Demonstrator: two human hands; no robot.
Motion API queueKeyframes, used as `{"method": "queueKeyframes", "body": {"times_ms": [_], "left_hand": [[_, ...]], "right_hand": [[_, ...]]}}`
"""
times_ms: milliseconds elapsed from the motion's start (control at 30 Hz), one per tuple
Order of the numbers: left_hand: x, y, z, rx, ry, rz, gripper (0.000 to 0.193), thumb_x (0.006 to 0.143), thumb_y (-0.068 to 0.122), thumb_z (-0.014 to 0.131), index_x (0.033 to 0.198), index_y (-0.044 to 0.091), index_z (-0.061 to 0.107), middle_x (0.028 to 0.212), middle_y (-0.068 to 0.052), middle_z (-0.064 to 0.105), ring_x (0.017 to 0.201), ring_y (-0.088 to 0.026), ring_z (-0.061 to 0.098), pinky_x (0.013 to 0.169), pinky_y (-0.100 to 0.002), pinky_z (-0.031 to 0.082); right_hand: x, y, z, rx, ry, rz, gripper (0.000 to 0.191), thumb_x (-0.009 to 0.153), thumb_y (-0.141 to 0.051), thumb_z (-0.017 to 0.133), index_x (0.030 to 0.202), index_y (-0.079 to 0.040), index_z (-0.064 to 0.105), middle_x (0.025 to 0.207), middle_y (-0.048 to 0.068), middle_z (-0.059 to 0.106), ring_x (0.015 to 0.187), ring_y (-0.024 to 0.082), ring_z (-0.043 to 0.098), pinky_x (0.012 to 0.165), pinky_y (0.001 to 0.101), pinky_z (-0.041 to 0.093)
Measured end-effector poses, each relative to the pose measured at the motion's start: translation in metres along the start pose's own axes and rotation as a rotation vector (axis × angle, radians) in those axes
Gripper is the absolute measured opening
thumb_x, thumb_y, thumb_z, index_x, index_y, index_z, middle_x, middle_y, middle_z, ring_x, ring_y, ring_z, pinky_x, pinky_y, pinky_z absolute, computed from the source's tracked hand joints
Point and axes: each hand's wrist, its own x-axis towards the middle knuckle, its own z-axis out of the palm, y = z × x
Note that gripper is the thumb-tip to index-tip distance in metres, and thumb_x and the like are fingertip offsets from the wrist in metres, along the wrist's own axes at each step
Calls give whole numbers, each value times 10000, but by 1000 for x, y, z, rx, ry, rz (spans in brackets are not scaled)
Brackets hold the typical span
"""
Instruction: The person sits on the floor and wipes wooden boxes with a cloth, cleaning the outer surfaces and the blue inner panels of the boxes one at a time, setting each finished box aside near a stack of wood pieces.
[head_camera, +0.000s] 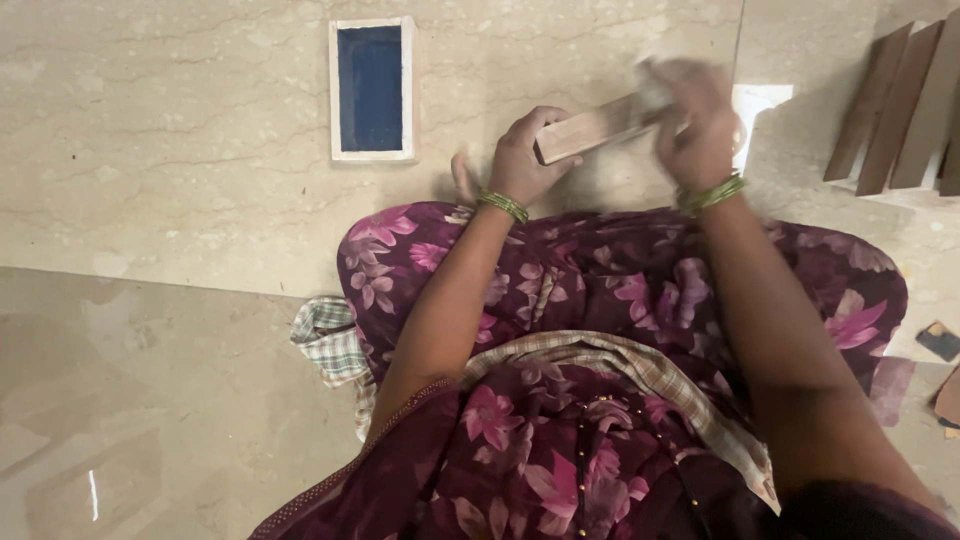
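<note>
Sitting on a pale veined marble floor (180, 150), the person is holding a flat brown wooden block (590, 130) above the lap, the left hand (525, 160) clenching around its near end while the right hand (695, 120), blurred, is closing over its far end. Ahead on the floor a rectangular slab with a dark blue face and a white border (372, 88) is lying flat, well apart from the hands. Several long brown wooden strips (905, 105) are lying side by side at the upper right, and a checked cloth (330, 345) is showing beside the floral purple garment.
</note>
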Motion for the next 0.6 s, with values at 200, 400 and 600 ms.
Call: {"method": "queueKeyframes", "body": {"times_ms": [200, 400, 600], "left_hand": [[-3, 6, 2, -58, -38, -318, 489, 751, 269, 917, 1132, 138, 640, 1041, -68, 773, 971, -232, 787, 842, -342, 621], [1, 4, 0, 42, -23, -50, 597, 662, 218, 947, 1157, 145, 621, 1086, -75, 722, 1018, -268, 715, 893, -371, 573], [-4, 8, -1, 298, -42, 274, 484, 723, 89, 827, 1159, 198, 648, 1107, 23, 712, 1095, -231, 628, 1053, -488, 370]], "right_hand": [[-16, -54, 34, -58, -227, -283, 357, 837, 81, 632, 1124, -68, 783, 1231, 103, 749, 1002, 285, 649, 873, 411, 563], [-16, 17, 18, -451, -186, -50, 345, 806, 58, 652, 1106, -65, 771, 1304, 113, 696, 1188, 273, 609, 1070, 453, 504], [-18, 37, -15, -144, 44, 219, 495, 844, 125, 590, 1259, -66, 780, 1296, 160, 696, 1187, 364, 595, 1050, 459, 484]]}}
